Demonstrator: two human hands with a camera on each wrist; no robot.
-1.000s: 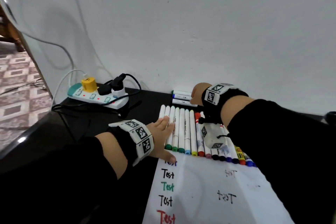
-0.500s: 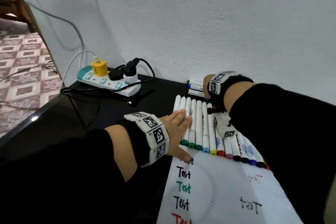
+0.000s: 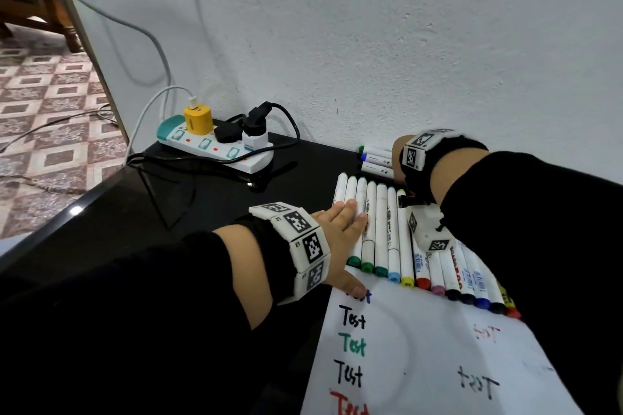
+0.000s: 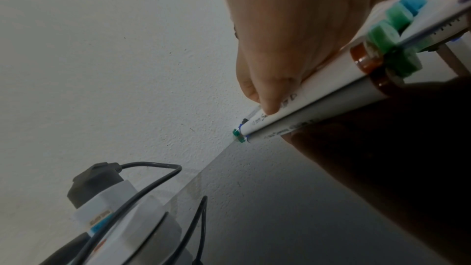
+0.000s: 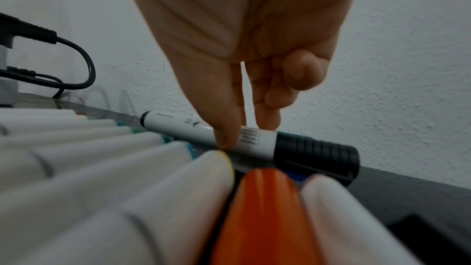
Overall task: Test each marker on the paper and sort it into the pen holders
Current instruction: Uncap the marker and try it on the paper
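A row of capped white markers (image 3: 381, 232) lies side by side on the black table, their coloured ends at the top edge of the white paper (image 3: 421, 347), which carries several written "Test" words. My left hand (image 3: 340, 229) lies flat on the left end of the row with straight fingers, and its thumb rests on the paper. The left wrist view shows the fingers (image 4: 270, 88) pressing on a marker barrel. Near the wall my right hand (image 5: 244, 134) pinches a black-capped marker (image 5: 313, 152) between thumb and forefinger. That marker lies crosswise behind the row.
Two more markers (image 3: 374, 153) lie by the wall beside the black-capped one. A power strip (image 3: 215, 148) with plugs and cables sits at the back left. The table edge (image 3: 77, 209) runs along the left, with patterned floor beyond.
The head view has shifted, so everything sits further right and lower in the picture. Both hands keep their places on the markers.
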